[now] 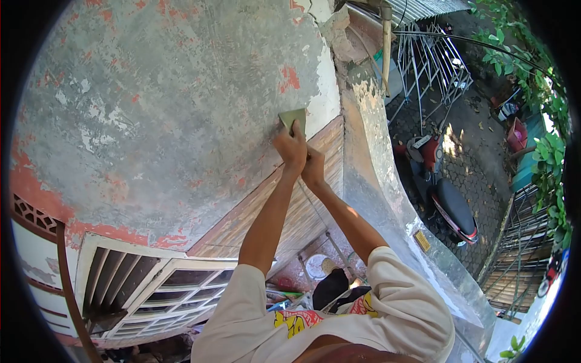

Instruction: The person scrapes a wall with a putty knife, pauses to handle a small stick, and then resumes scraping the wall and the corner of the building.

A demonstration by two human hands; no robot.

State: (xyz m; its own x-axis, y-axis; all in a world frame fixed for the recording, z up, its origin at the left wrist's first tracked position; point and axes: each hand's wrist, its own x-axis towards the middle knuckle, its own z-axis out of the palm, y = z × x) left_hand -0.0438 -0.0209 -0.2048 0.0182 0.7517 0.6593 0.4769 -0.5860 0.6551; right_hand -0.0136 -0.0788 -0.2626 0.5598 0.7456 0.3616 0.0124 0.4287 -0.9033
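A flat scraper blade lies against the grey, patchy wall, close to the edge of a white strip. Behind the blade, my left hand is closed around the tool, one finger or thumb lying along the blade. My right hand is closed just below and to the right, wrapped on the tool's handle, which the fingers mostly hide. Red paint patches show on the wall above the blade.
A tiled band slopes below the hands. A ledge runs down the right of the wall. Farther down are a parked motorbike and a folding metal frame. A louvred window is at lower left.
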